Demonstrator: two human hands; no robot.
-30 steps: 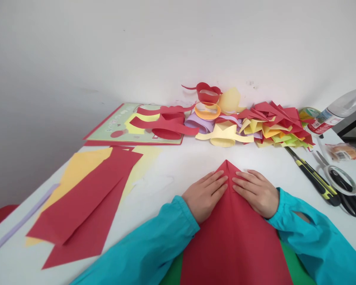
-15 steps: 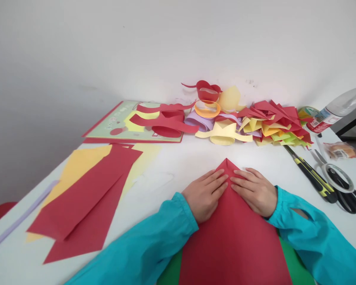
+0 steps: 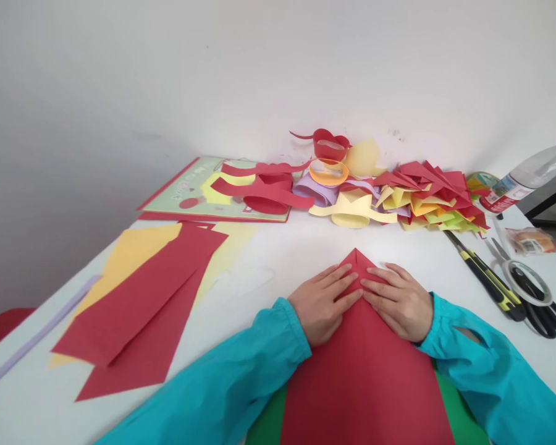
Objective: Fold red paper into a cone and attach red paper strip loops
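Observation:
A red sheet of paper point(image 3: 364, 377) lies in front of me, its far end folded to a point with a short crease at the tip. My left hand point(image 3: 324, 306) rests flat on the left folded edge, fingers stretched toward the middle. On the right folded edge lies my right hand point(image 3: 401, 303), its fingers also extended and pressing the paper. The fingertips of both hands nearly meet just below the point. Under the red sheet, a green surface point(image 3: 461, 405) shows at both sides.
Red paper strips point(image 3: 134, 309) and yellow sheets lie at left beside a purple strip point(image 3: 41, 334). Behind are a green board point(image 3: 167, 201), paper rings point(image 3: 352, 213) and folded papers point(image 3: 435, 191). A utility knife point(image 3: 491, 281), scissors point(image 3: 549, 315), tape roll point(image 3: 547, 290) and bottle point(image 3: 532, 173) stand at right.
The camera view has shifted slightly. Both hands stay on the folded edges; the left fingertips have slid a little toward the right fingertips.

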